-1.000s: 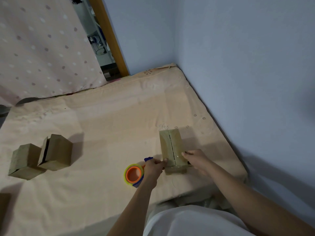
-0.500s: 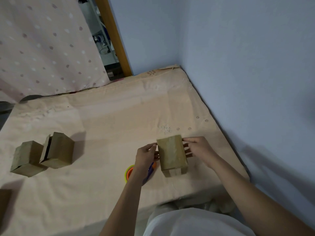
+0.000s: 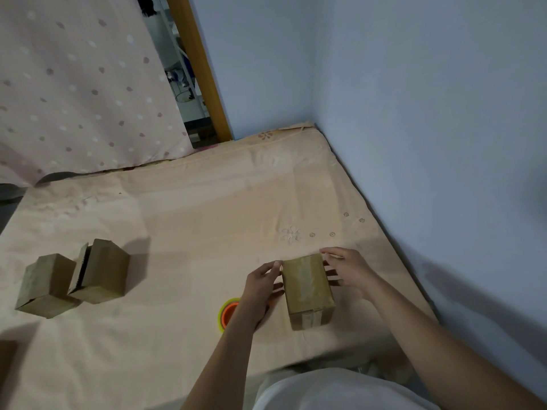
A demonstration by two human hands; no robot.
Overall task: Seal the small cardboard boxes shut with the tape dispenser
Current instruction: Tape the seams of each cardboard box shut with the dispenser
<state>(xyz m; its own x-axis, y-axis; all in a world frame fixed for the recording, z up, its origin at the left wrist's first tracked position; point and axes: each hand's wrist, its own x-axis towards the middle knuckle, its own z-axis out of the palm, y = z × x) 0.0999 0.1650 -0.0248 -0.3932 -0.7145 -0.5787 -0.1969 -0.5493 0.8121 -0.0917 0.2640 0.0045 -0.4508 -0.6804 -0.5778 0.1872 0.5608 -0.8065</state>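
Head view: 3 boxes on the bed [image 3: 183,220], plus a brown bit at the far left edge, too cut off to tell what it is. 2 hands, 1 tape dispenser.

Taped box [image 3: 307,288] lies on the bed near the front edge, right of middle. A shiny tape strip runs down the middle of its top and over its near end. Left hand [image 3: 262,287] is on the box's left side, fingers curled a little, tips touching the box's far left corner. Right hand [image 3: 347,270] is on the box's right side, fingers spread and bent around the far right corner. Both grips look light, w/ the box sitting on the bed between them.

Tape dispenser [image 3: 228,313] sits on the bed just left of the box, partly hidden under the left wrist. Only its orange ring w/ a yellow-green rim shows.

2 other boxes wait far to the left, well apart from the hands. Left box [image 3: 47,284] and open box [image 3: 102,273] touch each other. The open box has a dark gap on its left side where a flap stands out.

Blue wall [image 3: 429,113] runs along the bed's right side. Dotted curtain [image 3: 80,84] hangs at the back left, next to a wood post [image 3: 201,69].
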